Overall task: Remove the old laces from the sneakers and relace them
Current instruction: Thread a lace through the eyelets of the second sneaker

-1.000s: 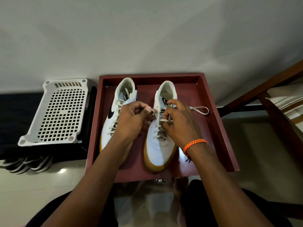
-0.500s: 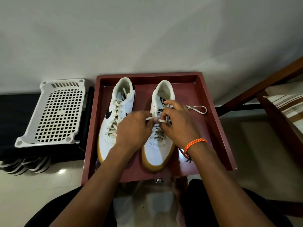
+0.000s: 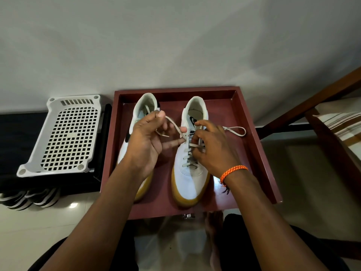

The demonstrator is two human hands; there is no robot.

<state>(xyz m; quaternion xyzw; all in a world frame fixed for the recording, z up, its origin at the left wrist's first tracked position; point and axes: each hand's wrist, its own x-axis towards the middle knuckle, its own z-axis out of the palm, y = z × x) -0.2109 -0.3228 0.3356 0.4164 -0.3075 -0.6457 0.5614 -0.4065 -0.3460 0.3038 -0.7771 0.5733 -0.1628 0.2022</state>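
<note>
A white perforated basket (image 3: 64,133) sits left of a red tray (image 3: 252,153) on a pale floor by a grey wall. On the tray, the left sneaker (image 3: 145,106) stays laced. The left hand (image 3: 148,139) pinches the lace (image 3: 175,126), freed from the right sneaker's (image 3: 187,178) top eyelets; the right hand (image 3: 213,147) grips its crossings. Most unlacing appears left.

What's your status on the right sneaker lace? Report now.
Left hand pinching the loose lace end, lifted off the right sneaker. Right hand holding the lacing at the eyelets. Lower rows laced. Nothing in the way.
</note>
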